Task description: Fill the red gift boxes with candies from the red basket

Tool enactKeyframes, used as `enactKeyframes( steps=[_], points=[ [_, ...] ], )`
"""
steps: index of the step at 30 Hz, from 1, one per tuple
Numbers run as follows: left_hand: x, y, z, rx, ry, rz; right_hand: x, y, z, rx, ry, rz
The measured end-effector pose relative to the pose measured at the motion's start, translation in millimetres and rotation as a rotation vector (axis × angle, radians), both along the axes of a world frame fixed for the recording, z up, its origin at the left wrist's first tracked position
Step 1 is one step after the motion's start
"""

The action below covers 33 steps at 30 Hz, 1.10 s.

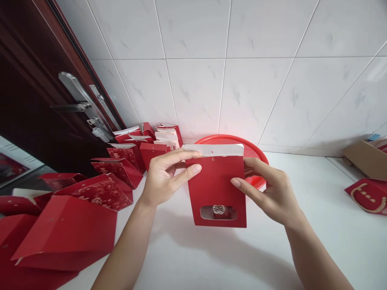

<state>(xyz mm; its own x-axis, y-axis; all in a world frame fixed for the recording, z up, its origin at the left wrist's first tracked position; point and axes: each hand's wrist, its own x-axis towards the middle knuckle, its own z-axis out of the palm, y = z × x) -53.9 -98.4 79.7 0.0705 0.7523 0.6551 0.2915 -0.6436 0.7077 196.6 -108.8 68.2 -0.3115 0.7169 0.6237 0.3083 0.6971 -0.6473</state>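
Between my two hands is a red paper gift box point(216, 181), held upright above the white table. A clear window near its bottom shows a dark red item with a round pale label inside. Its top flap, white on the inner side, stands up above a small punched hole. My left hand point(167, 173) pinches the upper left edge, thumb in front and fingers at the flap. My right hand point(269, 187) grips the right side, thumb on the front and fingers behind. A red plastic basket point(256, 151) stands behind the box, partly hidden by it.
Several red gift boxes point(75, 229) crowd the left side, reaching back to the tiled wall point(193, 80). A dark door point(39, 80) with a metal handle is at the left. On the right are a cardboard box point(359, 157) and a red box with a rope handle point(367, 195).
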Motion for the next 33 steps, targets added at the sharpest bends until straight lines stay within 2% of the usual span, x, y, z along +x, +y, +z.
enactKeyframes(
  steps=[9,15,19,29,33],
  points=[
    [0,3,-3.0,-0.057,0.004,0.001,0,2,0.9,-0.022,-0.04,-0.013],
    [-1,-1,-1.0,0.052,-0.01,-0.051,1,-5,2.8,0.085,-0.006,0.005],
    [0,5,-4.4,0.032,-0.03,-0.025,-2,-2,0.3,0.083,0.005,-0.028],
    [2,6,-6.0,-0.046,-0.05,-0.041,-1,3,-0.8,-0.104,0.093,0.035],
    [2,11,-10.8,-0.165,-0.103,-0.083,-1,12,-3.0,-0.236,0.17,0.04]
  ],
)
